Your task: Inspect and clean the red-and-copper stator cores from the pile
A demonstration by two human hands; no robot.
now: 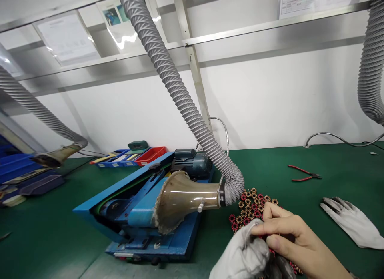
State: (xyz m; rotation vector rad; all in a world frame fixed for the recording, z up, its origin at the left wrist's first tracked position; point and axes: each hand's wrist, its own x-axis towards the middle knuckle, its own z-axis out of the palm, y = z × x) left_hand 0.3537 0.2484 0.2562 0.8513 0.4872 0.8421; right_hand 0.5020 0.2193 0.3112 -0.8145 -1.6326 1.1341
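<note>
the bare right hand (295, 235) was pinched, thumb against fingers, on the cuff of the grey glove (243, 255) worn on the left hand (255, 259), whose own grip could not be told. both were held just over the small wound coils (250, 205) heaped on the green bench (45, 239), beside the blue belt machine (141, 207).

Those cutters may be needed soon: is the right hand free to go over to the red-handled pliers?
Probably not yet: the right hand is pinching the glove on the left hand, though bare mat lies before the red-handled pliers.
</note>
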